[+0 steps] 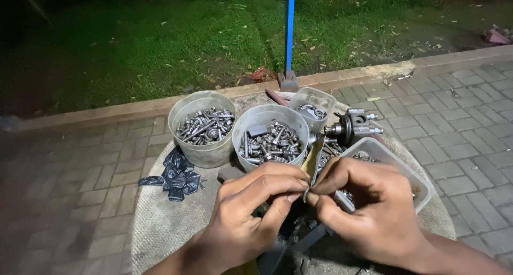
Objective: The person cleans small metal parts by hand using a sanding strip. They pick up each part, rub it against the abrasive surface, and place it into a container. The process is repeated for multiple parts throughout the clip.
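Round stone table (160, 227), paved yard

Thin strip (312, 160) lower end hidden between fingertips of left hand (251, 211) and right hand (368, 211). Below strip: dark parts, indistinct. Forearms cut off by bottom edge.

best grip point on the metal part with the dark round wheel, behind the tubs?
Probably the dark wheel of the metal part, pinched across its rim from above. It stands on edge; studs jut right, and tubs crowd its left.
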